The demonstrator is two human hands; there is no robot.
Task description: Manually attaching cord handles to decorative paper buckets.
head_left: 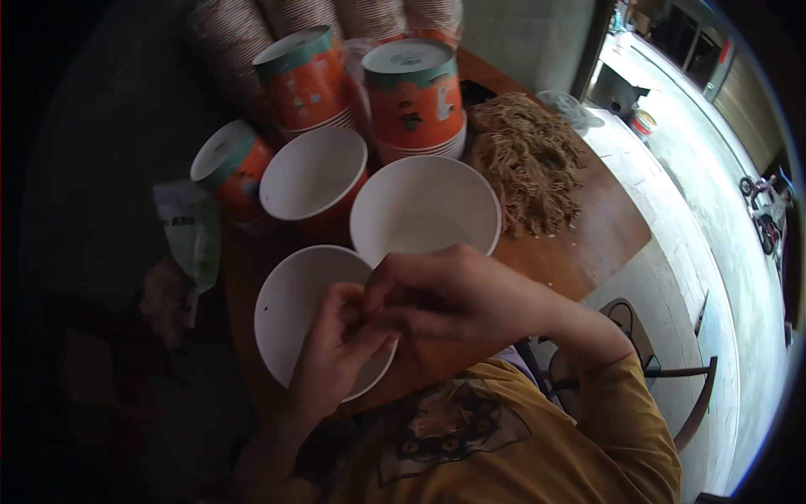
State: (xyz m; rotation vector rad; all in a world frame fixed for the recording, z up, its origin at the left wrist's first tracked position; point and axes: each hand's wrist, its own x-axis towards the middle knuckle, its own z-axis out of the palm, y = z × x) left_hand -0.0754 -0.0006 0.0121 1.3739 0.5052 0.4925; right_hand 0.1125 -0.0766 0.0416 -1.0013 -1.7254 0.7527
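Note:
My left hand (337, 349) and my right hand (457, 294) meet over the right side of a white-lined paper bucket (290, 294) that lies open toward me. Both hands are closed, with fingertips and thumbs pinched close together. Whatever they hold is too small or too hidden to make out. A dark hole shows near this bucket's left rim. Just beyond my right hand is a wider bucket (424, 202), white inside. Another open bucket (315, 176), orange outside, leans beside it. To the right lies a tangled pile of brown cords (529, 164).
Stacks of upside-down orange and green buckets (411, 97) stand at the back, before plastic-wrapped stacks (306, 17). A green-and-white bag (189, 231) is at the left edge of the wooden table (609, 244). A chair (697, 395) stands at the right.

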